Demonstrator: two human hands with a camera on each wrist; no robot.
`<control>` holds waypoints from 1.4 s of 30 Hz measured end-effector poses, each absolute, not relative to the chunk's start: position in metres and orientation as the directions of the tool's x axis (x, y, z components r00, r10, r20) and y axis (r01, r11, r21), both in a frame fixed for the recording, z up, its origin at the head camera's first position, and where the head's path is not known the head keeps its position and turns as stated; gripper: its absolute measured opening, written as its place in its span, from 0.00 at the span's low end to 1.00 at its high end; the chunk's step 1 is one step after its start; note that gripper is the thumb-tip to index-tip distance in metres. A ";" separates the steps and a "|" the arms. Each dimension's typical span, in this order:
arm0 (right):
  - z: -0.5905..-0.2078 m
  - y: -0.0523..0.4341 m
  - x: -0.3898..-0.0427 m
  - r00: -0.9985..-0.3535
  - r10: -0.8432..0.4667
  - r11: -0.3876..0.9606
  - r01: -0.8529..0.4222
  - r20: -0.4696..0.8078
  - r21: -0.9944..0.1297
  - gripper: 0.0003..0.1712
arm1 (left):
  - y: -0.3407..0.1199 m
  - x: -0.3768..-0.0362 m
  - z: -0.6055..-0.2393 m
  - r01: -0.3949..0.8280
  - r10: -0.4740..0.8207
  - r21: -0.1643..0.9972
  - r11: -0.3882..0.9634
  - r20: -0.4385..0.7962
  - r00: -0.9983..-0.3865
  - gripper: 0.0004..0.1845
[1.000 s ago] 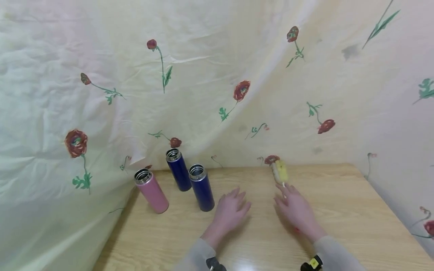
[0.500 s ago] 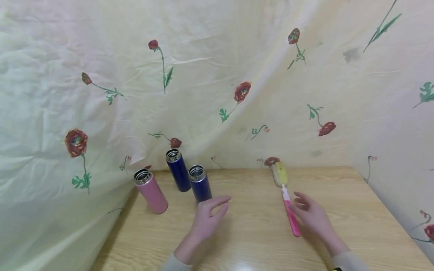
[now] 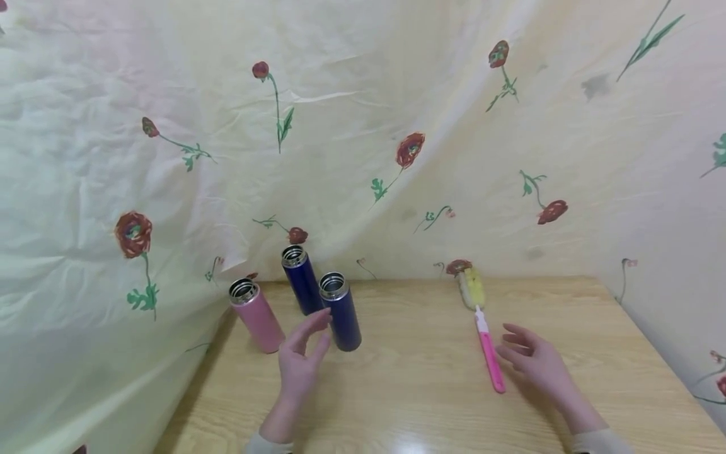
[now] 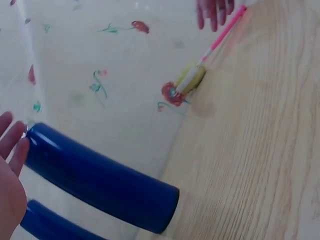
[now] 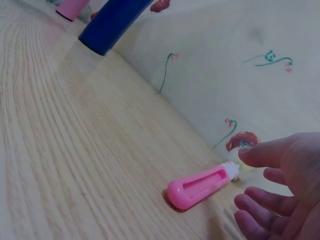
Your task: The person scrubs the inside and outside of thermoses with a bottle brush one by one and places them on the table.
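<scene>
My left hand [image 3: 297, 364] hovers at the front-left with loosely bent fingers and nothing in them. Its fingertips overlap the lower left side of the nearer blue bottle [image 3: 345, 320] in the head view. In the left wrist view, the fingers appear close to that bottle's [image 4: 102, 177] top end. A pink bottle [image 3: 259, 323] stands to its left, and a second blue bottle [image 3: 303, 285] behind; all are uncapped and upright. My right hand [image 3: 537, 364] is relaxed and holds nothing. It lies just right of a bottle brush [image 3: 490, 358] with a pink handle and a yellow-and-white sponge head.
The light wood table [image 3: 420, 384] ends at the back against a hanging cream cloth [image 3: 340, 126] printed with red flowers. That cloth also closes off the left and right sides.
My left hand has moved left, from the table's middle to the bottles. My right hand has drawn off the brush to its right, baring the pink handle. Bottles and brush stay put.
</scene>
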State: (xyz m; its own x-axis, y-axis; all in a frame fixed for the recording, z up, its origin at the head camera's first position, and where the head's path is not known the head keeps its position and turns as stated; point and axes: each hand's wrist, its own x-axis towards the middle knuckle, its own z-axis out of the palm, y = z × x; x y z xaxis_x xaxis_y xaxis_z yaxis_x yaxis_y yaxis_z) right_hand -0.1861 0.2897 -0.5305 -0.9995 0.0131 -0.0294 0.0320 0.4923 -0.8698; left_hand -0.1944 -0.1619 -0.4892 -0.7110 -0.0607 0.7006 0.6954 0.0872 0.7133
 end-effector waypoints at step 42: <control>-0.530 0.275 -0.200 -0.995 0.000 0.527 0.088 -0.104 -0.846 0.44 | -0.156 -0.252 -0.536 0.308 -0.236 0.941 -0.143 0.270 -0.933 0.39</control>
